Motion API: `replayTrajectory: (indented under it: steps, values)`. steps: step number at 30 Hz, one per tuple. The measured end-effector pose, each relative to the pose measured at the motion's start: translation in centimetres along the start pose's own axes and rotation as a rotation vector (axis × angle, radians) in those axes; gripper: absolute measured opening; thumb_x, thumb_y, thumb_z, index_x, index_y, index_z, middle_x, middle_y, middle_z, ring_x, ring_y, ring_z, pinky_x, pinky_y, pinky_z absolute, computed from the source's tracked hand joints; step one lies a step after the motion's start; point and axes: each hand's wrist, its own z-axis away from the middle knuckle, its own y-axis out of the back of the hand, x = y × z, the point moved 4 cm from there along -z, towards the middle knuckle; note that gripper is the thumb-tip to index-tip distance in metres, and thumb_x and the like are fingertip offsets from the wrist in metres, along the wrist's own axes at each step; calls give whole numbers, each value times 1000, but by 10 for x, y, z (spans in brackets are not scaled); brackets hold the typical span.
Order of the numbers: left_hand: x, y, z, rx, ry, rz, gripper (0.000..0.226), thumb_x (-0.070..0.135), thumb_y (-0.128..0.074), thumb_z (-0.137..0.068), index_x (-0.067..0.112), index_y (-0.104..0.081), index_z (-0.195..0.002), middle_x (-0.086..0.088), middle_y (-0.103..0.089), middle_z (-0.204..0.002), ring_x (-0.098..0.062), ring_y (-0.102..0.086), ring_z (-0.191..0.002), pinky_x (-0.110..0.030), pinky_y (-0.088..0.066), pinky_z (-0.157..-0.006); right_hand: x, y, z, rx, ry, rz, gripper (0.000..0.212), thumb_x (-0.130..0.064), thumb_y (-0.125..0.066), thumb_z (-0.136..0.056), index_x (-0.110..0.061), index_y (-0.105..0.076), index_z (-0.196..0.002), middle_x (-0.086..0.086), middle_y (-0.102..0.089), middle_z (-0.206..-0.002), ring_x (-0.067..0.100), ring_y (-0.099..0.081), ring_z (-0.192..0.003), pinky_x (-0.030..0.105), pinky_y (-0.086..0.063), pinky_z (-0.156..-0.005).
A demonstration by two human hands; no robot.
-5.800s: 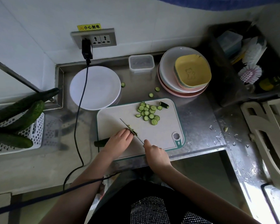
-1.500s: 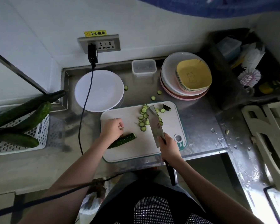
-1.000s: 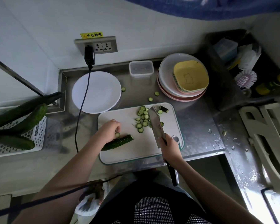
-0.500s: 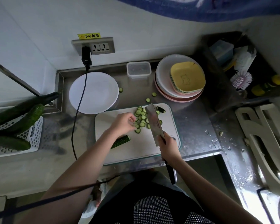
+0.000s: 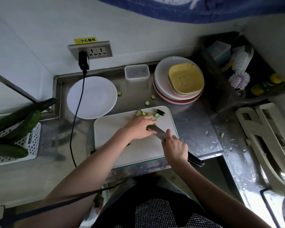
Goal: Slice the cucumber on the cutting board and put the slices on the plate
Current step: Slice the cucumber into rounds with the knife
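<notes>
thin green cucumber slices (image 5: 144, 113): light, wet, slippery; scoop, don't pinch | left hand (image 5: 139, 127): fingers straight, gathering slices | right hand (image 5: 174, 147): wrapped round steel cleaver (image 5: 156, 131)

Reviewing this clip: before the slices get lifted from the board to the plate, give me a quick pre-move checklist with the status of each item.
1. White plate bare, ready for slices: ok.
2. Right hand grips the knife: ok.
3. Left hand on the slice pile: ok.
4. Slices loaded on the blade: cannot tell, hand covers it.
5. All slices on the cutting board: not ok, stray slices lie on the counter.
6. Black cable crosses the plate: not ok.
</notes>
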Motion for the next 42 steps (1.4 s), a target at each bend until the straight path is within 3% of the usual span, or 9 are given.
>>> replayTrajectory:
  steps: [6,12,17,21,25,29,33,37,42]
  values:
    - [-12,-5,-6,21,62,141,43,32,-58,-92,21,-53,-134,-3,-48,-141,-21,-43,-129,-31,-33,-106,6,-1,0,40,80,29,22,-27,-40,-99,-16,-33,-117,5,-65,-101,25,-65,-89,33,-45,-65]
    - [-16,-5,-13,8,175,274,26,15,-69,-85,14,-70,-111,-4,-67,-112,-20,-62,-94,-25,-46,-82,8,2,9,80,166,38,18,-20,-42,-97,-15,-39,-114,4,-67,-96,26,-66,-86,34,-50,-66]
    - [-32,2,-13,230,263,239,19,8,-64,-86,11,-71,-104,-8,-68,-107,-22,-65,-93,-31,-51,-86,7,5,12,162,193,91,38,-17,-83,-61,-13,-53,-84,1,-59,-52,22,-59,-41,23,-38,-35]
    - [-29,6,-10,98,213,438,15,20,-76,-77,16,-70,-90,1,-67,-87,-12,-60,-77,-21,-47,-69,14,0,7,76,181,86,16,-21,-42,-97,-15,-40,-112,5,-67,-93,27,-66,-80,30,-41,-58]
    - [-33,-2,-9,-94,206,439,16,13,-78,-75,20,-67,-85,5,-62,-82,-9,-57,-74,-20,-45,-66,14,2,7,110,211,42,16,-23,-42,-98,-16,-40,-112,3,-66,-92,25,-66,-79,30,-41,-58]
    - [-35,-3,-12,70,219,284,10,8,-72,-79,15,-65,-79,1,-65,-82,-15,-59,-76,-26,-46,-69,9,7,10,260,261,113,37,-21,-84,-57,-16,-53,-78,-1,-55,-47,18,-53,-35,21,-31,-34]
    - [-38,-7,-16,105,226,121,9,5,-66,-79,14,-65,-78,-2,-65,-85,-22,-61,-81,-29,-46,-72,12,-1,13,289,288,112,54,-16,-87,-48,-15,-45,-82,1,-53,-47,20,-50,-30,20,-34,-31]
    - [-33,0,-16,219,252,335,18,28,-76,-73,17,-63,-80,2,-65,-80,-16,-62,-75,-30,-48,-69,18,-8,13,275,248,122,51,-15,-87,-48,-15,-49,-83,2,-55,-50,20,-52,-32,21,-36,-31]
    - [-24,-6,-13,-26,220,268,39,45,-81,-63,19,-59,-83,6,-57,-81,-14,-52,-77,-29,-40,-70,17,-3,11,310,272,117,47,-16,-89,-46,-14,-55,-78,1,-55,-47,20,-52,-31,22,-37,-30]
